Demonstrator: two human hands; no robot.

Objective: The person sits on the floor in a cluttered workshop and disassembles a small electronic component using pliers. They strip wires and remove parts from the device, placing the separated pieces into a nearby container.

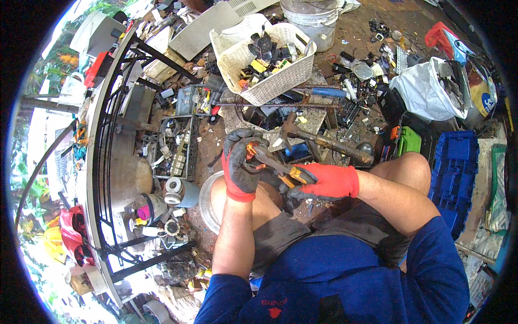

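Observation:
My left hand [240,167], in a red and grey work glove, is closed around a small part with copper-coloured wire [251,151]. A pair of pliers [270,160] with yellow-and-black handles reaches to that part, its jaws at the wire. Gripping the handles is my right hand [329,182], gloved the same way. Whether the jaws have closed on the wire is too small to tell. Just beyond my hands lies a hammer [324,141] with a worn handle, across a low block strewn with scrap.
A white plastic basket [275,86] of mixed parts stands ahead, with a dirty bucket [310,24] behind it. Left are a crate of small parts [178,146] and a black metal frame [105,162]. A blue crate [456,178] and white sack [426,89] sit right.

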